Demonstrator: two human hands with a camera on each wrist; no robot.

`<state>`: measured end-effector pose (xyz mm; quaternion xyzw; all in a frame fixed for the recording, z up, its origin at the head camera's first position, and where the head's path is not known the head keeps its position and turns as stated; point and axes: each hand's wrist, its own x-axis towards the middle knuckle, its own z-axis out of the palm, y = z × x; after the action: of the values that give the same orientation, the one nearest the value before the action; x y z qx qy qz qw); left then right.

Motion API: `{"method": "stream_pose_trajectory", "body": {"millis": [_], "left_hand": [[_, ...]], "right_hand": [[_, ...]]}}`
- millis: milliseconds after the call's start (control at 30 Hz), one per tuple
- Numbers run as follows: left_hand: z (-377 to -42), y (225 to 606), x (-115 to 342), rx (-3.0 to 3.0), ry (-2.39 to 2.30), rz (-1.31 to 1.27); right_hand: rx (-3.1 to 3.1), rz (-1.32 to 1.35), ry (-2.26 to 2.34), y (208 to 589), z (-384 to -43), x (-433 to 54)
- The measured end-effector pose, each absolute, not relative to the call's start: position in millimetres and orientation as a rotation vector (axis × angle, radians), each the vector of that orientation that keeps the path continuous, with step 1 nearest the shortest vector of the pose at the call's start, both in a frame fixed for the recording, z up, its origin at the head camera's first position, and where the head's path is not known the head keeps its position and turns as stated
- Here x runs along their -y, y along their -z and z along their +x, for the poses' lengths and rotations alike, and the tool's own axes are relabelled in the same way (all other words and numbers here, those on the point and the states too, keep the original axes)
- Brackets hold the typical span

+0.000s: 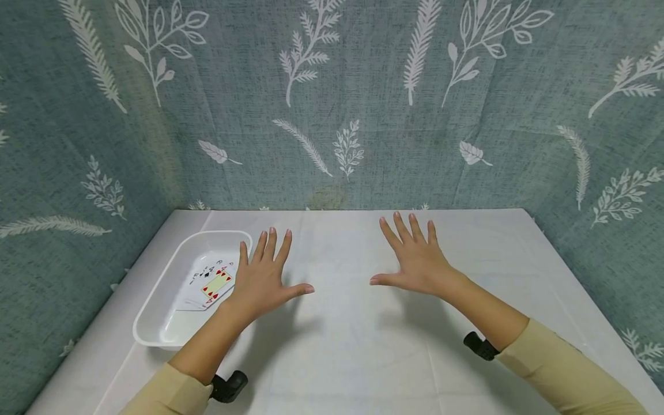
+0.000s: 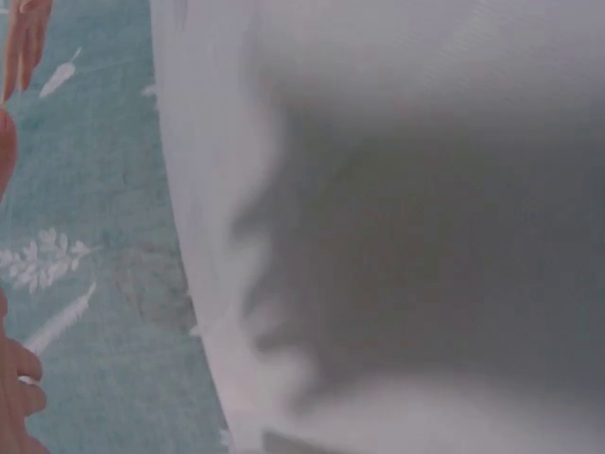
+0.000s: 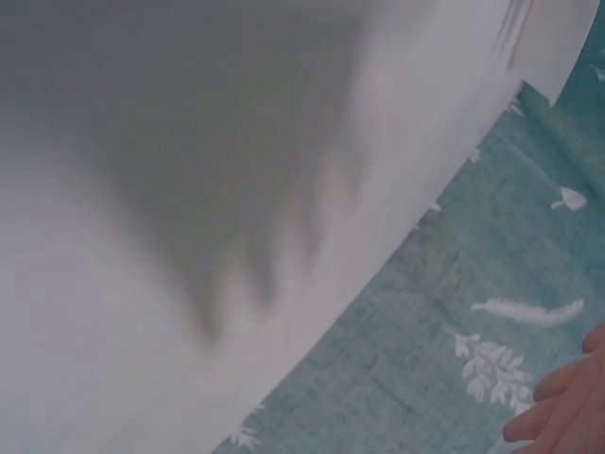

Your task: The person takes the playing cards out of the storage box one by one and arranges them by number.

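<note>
Both hands hover above a white-covered table with fingers spread and nothing held. In the head view my left hand (image 1: 261,283) is just right of a white tray (image 1: 155,311), its fingers overlapping the tray's right rim in the picture. Inside that tray lies a small fanned stack of playing cards (image 1: 210,286), a red-suited one on top; the left hand and forearm may hide part of it. My right hand (image 1: 419,265) is held over the right half of the table, thumb pointing left. The left wrist view and right wrist view show mostly the hands' shadows.
White cloth covers the table (image 1: 353,346). A green-grey fabric wall (image 1: 373,132) with white leaf prints rises behind it and along both sides. Dark wrist cameras sit under each forearm, near the left cuff (image 1: 228,387) and the right cuff (image 1: 481,346).
</note>
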<state>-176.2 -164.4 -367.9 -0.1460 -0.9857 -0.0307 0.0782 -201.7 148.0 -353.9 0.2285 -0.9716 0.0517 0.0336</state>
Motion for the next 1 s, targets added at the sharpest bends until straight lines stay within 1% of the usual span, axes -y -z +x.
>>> {"method": "stream_pose_trajectory", "body": {"millis": [333,633,1000], "left_hand": [[-170.0,370.5,182.2,2.951,0.102,-0.4],[-157.1,374.2,207.8,2.939,0.085,-0.359],[-139.5,370.4,232.6,2.932,0.188,-0.286]], "right_hand": [[2.972,0.766,-0.138,353.9,-200.8,-123.7],[2.933,0.819,-0.184,352.8,-200.3,-98.4],[2.951,0.883,-0.206,348.8,-197.4,-70.4]]}}
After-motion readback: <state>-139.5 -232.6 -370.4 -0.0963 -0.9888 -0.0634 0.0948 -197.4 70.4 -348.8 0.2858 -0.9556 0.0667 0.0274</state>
